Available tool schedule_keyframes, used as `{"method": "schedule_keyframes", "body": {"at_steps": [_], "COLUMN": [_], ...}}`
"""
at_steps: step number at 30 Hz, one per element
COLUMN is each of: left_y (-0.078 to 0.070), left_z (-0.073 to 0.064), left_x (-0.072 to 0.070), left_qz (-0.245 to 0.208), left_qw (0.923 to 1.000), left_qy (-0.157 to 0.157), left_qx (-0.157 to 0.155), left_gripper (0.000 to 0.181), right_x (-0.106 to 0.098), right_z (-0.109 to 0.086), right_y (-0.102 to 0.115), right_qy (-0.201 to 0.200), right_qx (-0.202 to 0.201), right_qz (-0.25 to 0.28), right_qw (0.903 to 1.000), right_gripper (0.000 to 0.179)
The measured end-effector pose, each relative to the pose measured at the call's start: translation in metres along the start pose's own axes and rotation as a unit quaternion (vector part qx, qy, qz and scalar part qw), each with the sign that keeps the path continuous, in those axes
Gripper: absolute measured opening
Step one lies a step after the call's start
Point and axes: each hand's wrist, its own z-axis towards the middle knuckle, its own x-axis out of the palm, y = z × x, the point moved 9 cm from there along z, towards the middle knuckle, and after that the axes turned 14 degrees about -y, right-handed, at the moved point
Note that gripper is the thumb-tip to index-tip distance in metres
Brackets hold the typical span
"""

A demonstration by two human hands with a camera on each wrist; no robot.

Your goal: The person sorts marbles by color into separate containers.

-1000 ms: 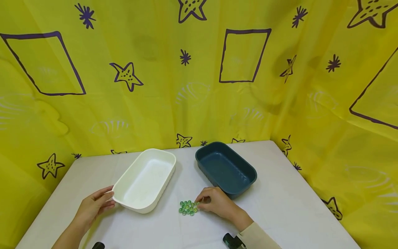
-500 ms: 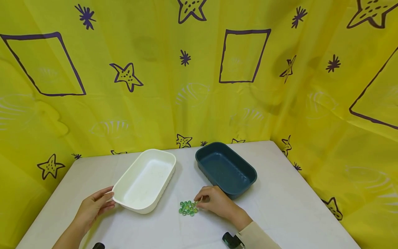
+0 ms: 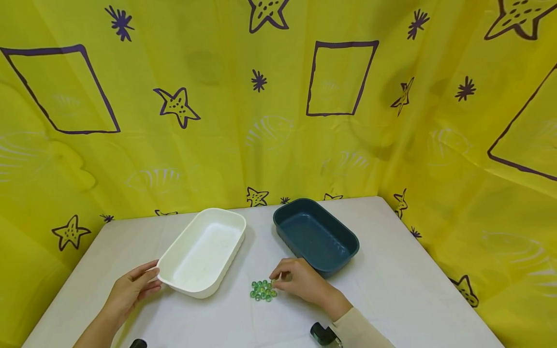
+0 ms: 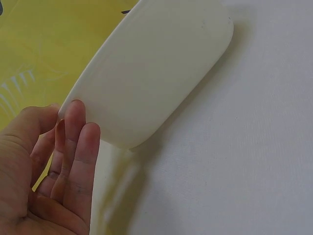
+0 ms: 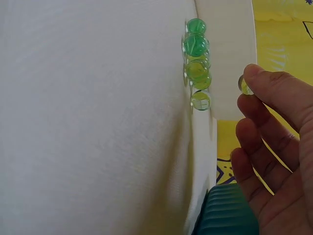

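A small cluster of green glass marbles lies on the white table between two basins. In the right wrist view, my right hand pinches one clear yellow-green marble between thumb and forefinger, held off the cloth beside the other marbles. At the near left corner of the white basin, my left hand grips the rim with thumb and fingers. The left wrist view shows the fingertips against the outer wall of this basin. No marbles show inside the white basin.
A dark teal basin stands right of the white one, just behind my right hand. Yellow patterned curtains hang behind the table and along its sides. Black device parts show near the right sleeve.
My right hand has risen slightly and shifted a little left with the pinched marble. The left hand and both basins stay where they were.
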Motion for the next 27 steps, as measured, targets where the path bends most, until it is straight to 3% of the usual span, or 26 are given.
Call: {"method": "schedule_keyframes", "body": {"at_steps": [27], "left_y": [0.001], "left_z": [-0.001], "left_x": [0.0], "left_qz": [-0.013], "left_qw": [0.9998], "left_qy": [-0.003], "left_qx": [0.012], "left_gripper": [0.029], "right_x": [0.005], "right_z": [0.025], "right_y": [0.029], "right_qy": [0.005], "right_qx": [-0.036], "right_qz": [-0.009], "right_qw": [0.9993], "right_gripper": [0.013]}}
